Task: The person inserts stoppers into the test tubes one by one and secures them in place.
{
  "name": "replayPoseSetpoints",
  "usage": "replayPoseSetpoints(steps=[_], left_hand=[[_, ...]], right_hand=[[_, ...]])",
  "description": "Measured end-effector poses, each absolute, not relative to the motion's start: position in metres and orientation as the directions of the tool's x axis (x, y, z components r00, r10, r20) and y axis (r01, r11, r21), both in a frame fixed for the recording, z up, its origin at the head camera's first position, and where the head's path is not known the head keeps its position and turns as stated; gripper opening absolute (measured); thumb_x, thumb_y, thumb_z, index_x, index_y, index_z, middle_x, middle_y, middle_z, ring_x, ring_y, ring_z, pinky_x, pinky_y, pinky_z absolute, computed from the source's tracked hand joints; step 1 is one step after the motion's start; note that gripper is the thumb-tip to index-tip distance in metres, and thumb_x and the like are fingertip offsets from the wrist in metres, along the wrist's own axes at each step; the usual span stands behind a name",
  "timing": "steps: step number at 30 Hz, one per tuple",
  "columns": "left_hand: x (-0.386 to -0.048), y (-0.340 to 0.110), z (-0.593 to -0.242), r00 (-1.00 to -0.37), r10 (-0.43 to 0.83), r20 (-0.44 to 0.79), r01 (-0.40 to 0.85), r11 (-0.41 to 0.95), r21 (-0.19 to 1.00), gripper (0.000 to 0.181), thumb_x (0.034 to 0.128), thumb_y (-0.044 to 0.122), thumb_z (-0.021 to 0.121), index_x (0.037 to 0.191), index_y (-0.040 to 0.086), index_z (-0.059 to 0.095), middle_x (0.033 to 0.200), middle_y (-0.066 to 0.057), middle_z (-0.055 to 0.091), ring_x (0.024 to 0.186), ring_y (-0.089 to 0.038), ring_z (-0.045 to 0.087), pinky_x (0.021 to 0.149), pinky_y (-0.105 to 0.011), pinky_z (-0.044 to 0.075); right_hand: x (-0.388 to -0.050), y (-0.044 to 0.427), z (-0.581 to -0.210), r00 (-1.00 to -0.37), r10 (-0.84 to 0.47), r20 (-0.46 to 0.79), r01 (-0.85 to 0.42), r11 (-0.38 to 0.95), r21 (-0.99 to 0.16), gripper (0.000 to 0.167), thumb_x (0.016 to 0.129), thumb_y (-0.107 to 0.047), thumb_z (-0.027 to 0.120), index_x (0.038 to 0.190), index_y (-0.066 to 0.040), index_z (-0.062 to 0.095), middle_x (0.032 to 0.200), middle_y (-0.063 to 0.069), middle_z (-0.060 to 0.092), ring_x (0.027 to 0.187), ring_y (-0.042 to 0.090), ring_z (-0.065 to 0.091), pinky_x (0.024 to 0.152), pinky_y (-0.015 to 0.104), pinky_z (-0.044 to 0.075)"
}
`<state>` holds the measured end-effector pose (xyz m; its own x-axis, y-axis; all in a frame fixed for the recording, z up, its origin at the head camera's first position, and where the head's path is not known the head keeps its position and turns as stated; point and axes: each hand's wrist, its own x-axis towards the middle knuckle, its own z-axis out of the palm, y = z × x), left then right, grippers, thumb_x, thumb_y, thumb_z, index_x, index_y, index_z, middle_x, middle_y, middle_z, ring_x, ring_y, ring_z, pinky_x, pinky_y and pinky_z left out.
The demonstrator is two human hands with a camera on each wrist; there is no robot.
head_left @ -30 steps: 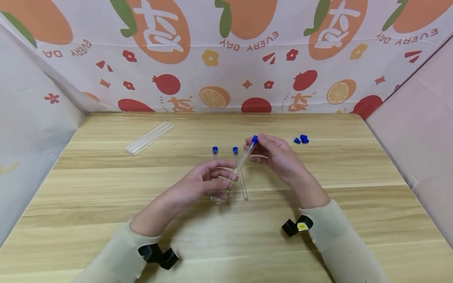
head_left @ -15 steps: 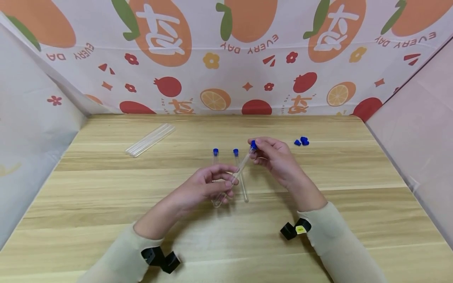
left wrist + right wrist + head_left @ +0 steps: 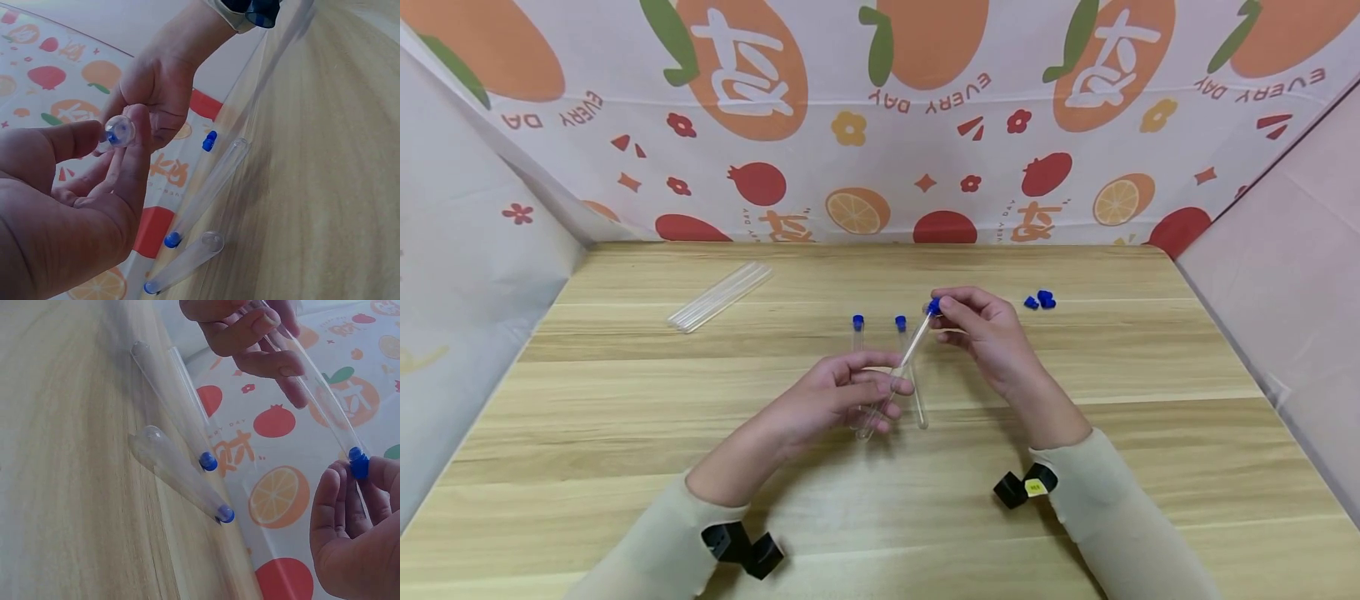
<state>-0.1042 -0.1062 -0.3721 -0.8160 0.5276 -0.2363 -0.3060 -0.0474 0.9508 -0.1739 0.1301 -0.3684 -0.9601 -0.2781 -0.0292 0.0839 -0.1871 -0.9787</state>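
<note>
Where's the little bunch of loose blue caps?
In the head view, the loose caps lie on the far part of the table, just to the right of the right hand, before the patterned cloth.

Worktop (image 3: pixel 880 517): tan, wood-grained. Held tube (image 3: pixel 917 337) clear, its stopper (image 3: pixel 934 307) blue; loose stoppers (image 3: pixel 1046 298) at three o'clock in the head view, also blue. At twelve o'clock, white backdrop (image 3: pixel 917 150) bears orange and red fruit prints (image 3: pixel 857 210).
</note>
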Motion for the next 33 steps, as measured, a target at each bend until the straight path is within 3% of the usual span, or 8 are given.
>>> replayPoseSetpoints(steps=[8,15,20,28,33], left_hand=[[-0.1044,-0.1063,-0.3726,-0.816,0.522,-0.247,-0.332,-0.074,0.940,0.049,0.1003,0.010,0.060,0.145,-0.001,0.042,0.122,-0.016,0.070,0.091,-0.019,0.073,0.083,-0.037,0.061],[-0.1052,-0.1071,-0.3739,-0.793,0.564,-0.230,-0.321,-0.066,0.945,0.049,0.1016,0.010,0.057,0.146,-0.003,0.040,0.125,-0.019,0.067,0.093,-0.019,0.072,0.085,-0.038,0.061],[-0.1059,-0.1073,-0.3753,-0.764,0.605,-0.225,-0.325,-0.059,0.944,0.050,0.1021,0.011,0.056,0.147,-0.004,0.038,0.129,-0.018,0.066,0.088,-0.018,0.070,0.078,-0.034,0.062],[-0.1065,-0.1084,-0.3733,-0.750,0.618,-0.238,-0.346,-0.059,0.936,0.049,0.1015,0.008,0.056,0.146,-0.005,0.039,0.130,-0.029,0.061,0.089,-0.020,0.071,0.082,-0.043,0.061],[-0.1069,-0.1090,-0.3724,-0.752,0.614,-0.238,-0.340,-0.053,0.939,0.049,0.1017,0.007,0.055,0.146,-0.006,0.039,0.124,-0.022,0.066,0.090,-0.021,0.072,0.082,-0.044,0.061]], right_hand=[[-0.1739,0.1282,-0.3713,-0.961,-0.275,-0.032,0.084,-0.178,-0.981,0.034,0.097,-0.021,0.066,0.122,0.001,0.064,0.105,0.004,0.072,0.095,0.017,0.069,0.086,0.031,0.060],[-0.1755,0.1272,-0.3736,-0.962,-0.271,-0.029,0.075,-0.158,-0.985,0.021,0.096,-0.019,0.068,0.111,-0.004,0.069,0.102,0.003,0.073,0.095,0.017,0.068,0.087,0.032,0.059],[-0.1759,0.1260,-0.3732,-0.962,-0.270,-0.031,0.074,-0.148,-0.986,0.025,0.096,-0.018,0.068,0.114,-0.001,0.067,0.102,0.002,0.073,0.094,0.016,0.068,0.087,0.032,0.059],[-0.1759,0.1243,-0.3741,-0.961,-0.273,-0.049,0.086,-0.126,-0.988,0.016,0.096,-0.020,0.069,0.106,-0.007,0.069,0.101,0.002,0.072,0.093,0.016,0.067,0.088,0.033,0.059],[-0.1765,0.1240,-0.3751,-0.960,-0.276,-0.051,0.089,-0.125,-0.988,0.019,0.096,-0.022,0.069,0.108,-0.006,0.069,0.102,0.003,0.072,0.094,0.016,0.067,0.088,0.033,0.059]])
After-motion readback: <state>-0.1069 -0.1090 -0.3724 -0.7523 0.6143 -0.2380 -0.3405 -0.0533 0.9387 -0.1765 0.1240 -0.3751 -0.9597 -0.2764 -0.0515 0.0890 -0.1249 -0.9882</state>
